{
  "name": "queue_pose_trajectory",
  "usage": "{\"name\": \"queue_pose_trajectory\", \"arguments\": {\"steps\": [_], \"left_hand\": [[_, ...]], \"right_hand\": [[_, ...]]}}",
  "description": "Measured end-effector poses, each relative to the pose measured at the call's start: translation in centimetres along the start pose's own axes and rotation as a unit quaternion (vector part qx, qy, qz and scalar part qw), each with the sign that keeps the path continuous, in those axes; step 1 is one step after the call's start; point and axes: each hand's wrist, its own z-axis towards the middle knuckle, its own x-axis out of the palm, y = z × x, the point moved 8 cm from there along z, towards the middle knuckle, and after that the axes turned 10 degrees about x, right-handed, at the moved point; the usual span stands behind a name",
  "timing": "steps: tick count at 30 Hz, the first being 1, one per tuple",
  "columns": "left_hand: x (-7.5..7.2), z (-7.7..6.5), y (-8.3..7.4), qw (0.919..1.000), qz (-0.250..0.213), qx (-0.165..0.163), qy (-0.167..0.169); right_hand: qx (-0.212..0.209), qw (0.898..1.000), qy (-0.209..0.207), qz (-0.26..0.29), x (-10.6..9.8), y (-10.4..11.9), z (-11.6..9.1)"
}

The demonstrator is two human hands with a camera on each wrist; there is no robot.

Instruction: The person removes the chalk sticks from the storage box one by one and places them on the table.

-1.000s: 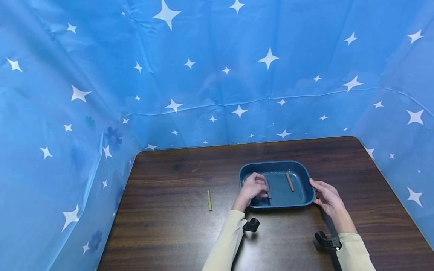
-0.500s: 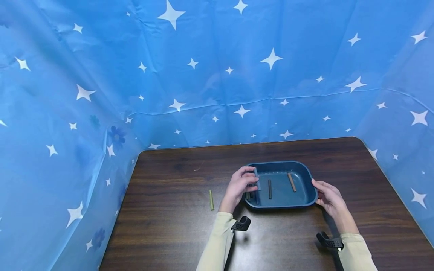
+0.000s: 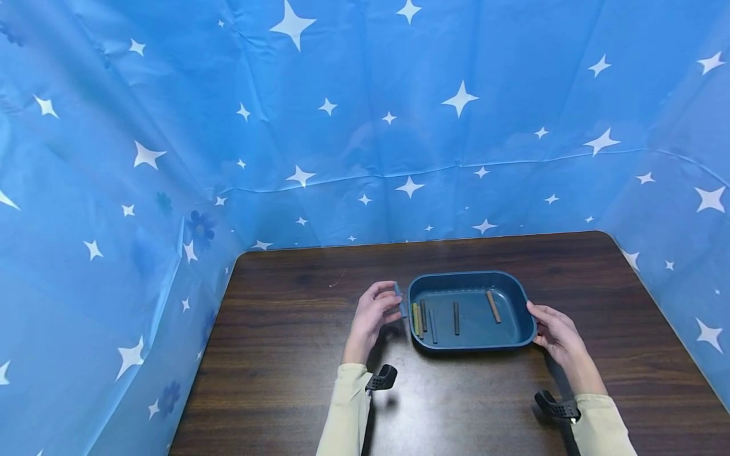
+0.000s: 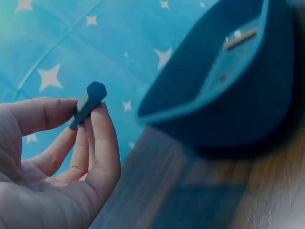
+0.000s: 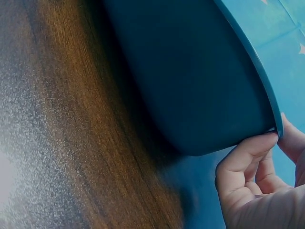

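Observation:
My left hand (image 3: 372, 313) is just left of the blue tray (image 3: 473, 348), above the table, and pinches a blue-grey stick (image 3: 400, 300). In the left wrist view the stick (image 4: 90, 102) shows a many-sided end, held between thumb and fingertips. My right hand (image 3: 561, 339) grips the tray's right rim; the right wrist view has the thumb and fingers of this hand (image 5: 257, 183) on either side of the rim. Inside the tray lie several thin sticks: a yellow one (image 3: 416, 318) among others at the left, a dark one (image 3: 456, 318) mid-floor, an orange-brown one (image 3: 493, 307) at right.
The dark wooden table (image 3: 274, 354) spreads out left of and in front of the tray. A blue cloth (image 3: 365, 126) with white stars stands behind and along both sides. Black bands (image 3: 383, 378) sit on both wrists.
My left hand has lifted the blue-grey stick out of the tray and carried it left past the rim. A yellow-green stick on the table is now hidden by this hand. The right hand stays put.

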Motion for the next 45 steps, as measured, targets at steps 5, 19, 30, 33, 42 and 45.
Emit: {"name": "queue_pose_trajectory", "arguments": {"steps": [5, 19, 30, 33, 42, 45], "left_hand": [[-3.0, -0.3, 0.3, 0.9956, 0.083, 0.019, -0.039], [-11.3, -1.9, 2.8, 0.9576, 0.256, 0.022, -0.130], [-11.5, -2.0, 2.0, 0.8958, 0.425, 0.057, -0.118], [-11.2, -2.1, 2.0, 0.8874, 0.442, 0.063, -0.116], [-10.4, -2.0, 2.0, 0.8738, 0.466, 0.072, -0.121], [-10.2, -1.8, 2.1, 0.8676, 0.476, 0.071, -0.123]], "right_hand": [[-0.005, 1.000, 0.002, 0.001, 0.0, 0.2, -0.1], [-0.003, 1.000, 0.001, 0.000, -0.1, 0.0, 0.1], [0.003, 1.000, -0.003, -0.003, 0.0, -0.1, -0.1], [0.002, 1.000, -0.001, -0.002, 0.1, -0.1, -0.2], [0.004, 1.000, -0.004, 0.002, 0.1, -0.1, -0.3], [0.005, 1.000, -0.004, 0.000, 0.1, 0.0, -0.2]]}}
